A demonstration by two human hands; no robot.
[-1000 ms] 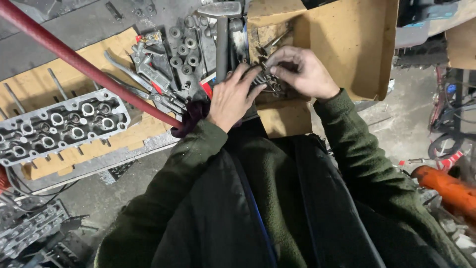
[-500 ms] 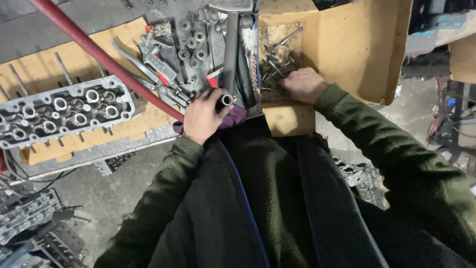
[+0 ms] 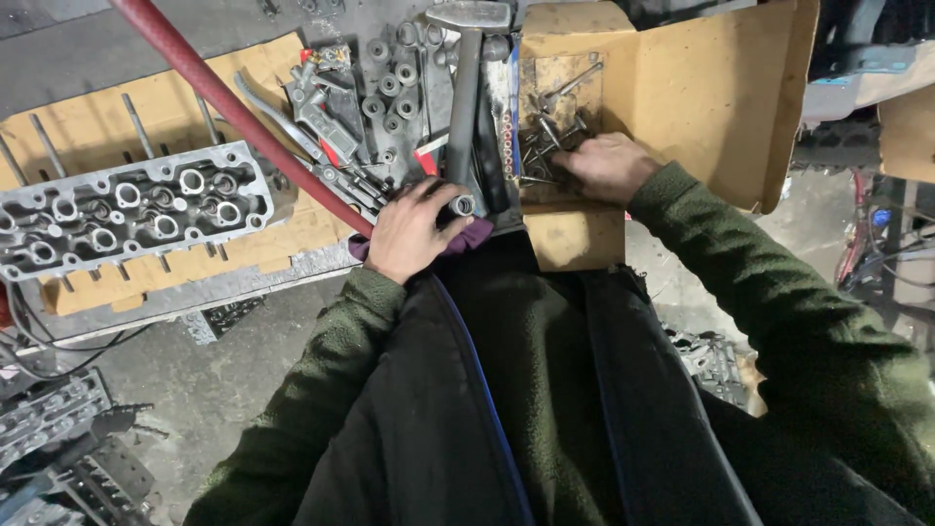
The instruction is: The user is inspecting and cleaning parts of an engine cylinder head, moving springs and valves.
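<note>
We see one open brown cardboard box (image 3: 701,97), flaps spread, upper right, and flat cardboard sheets (image 3: 78,131) at left.

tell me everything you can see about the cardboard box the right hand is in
The cardboard box is plain brown, open at the top, its wide flap folded out to the right. Its inner floor looks stained dark and greasy. Loose metal bolts and similar small hardware lie piled inside. It sits at the right end of the workbench, beside a hammer and a spread of sockets. The right hand reaches into it, resting on the bolts; whether it grips one is hidden.
</note>
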